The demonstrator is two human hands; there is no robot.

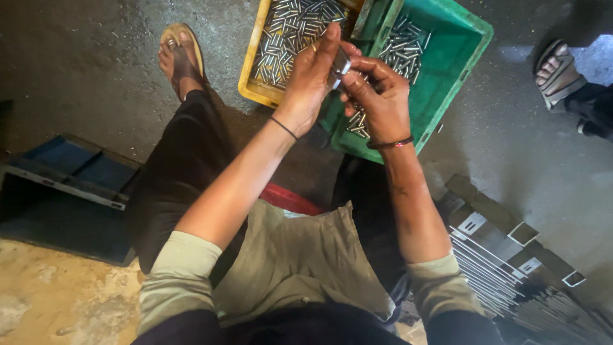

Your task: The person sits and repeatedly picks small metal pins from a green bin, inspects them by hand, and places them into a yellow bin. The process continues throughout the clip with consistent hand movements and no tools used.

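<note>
A: What is the biggest thing here?

B: The concrete floor point(96, 64), grey and rough. Next are the two plastic crates: a green crate point(447, 57) and a yellow crate point(250, 70), both rectangular, both holding many short shiny metal pins point(287, 32). To the person's right lies a stack of flat metal strips point(504, 268), thin and long.

A: And the hands?

B: They meet above the crates. The left hand point(313, 76) has its fingers stretched up, pressing a small metal piece point(340, 66) from one side. The right hand point(377, 96) is curled and closed on the same piece from the other side. The piece looks flat and shiny, maybe a small gauge or clip; the view is too blurred to be sure.

A: What can go wrong?

B: I think the piece is smooth and small, so it can slip from the fingertips and fall among the pins, where it is hard to find. The edges may also be sharp for bare fingers.
</note>
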